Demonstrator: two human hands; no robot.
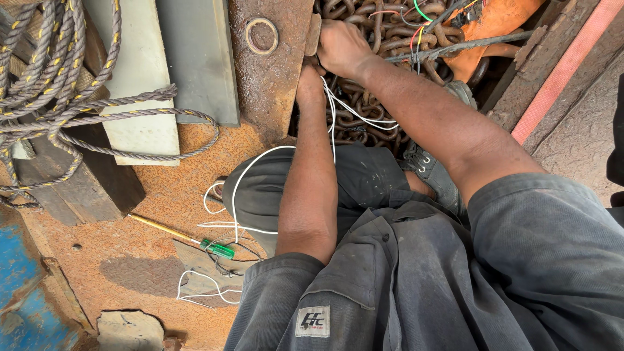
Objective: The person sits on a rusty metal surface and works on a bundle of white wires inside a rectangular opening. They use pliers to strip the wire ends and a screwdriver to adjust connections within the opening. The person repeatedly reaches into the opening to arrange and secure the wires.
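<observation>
Both hands work in a tight gap at the edge of a rusty steel plate (270,71), hemmed in by a heap of rusty chain (364,29). The right hand (341,45) curls, fingers together, on the plate's edge. The left hand (311,84) reaches below it beside thin white wires (338,107); its fingers are hidden, perhaps pinching them. A green-handled screwdriver (195,242) lies well apart.

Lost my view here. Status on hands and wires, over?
Left hand gripping thin white wires. Right hand on rusty chain pile. Rusty steel plate crowds left side.
</observation>
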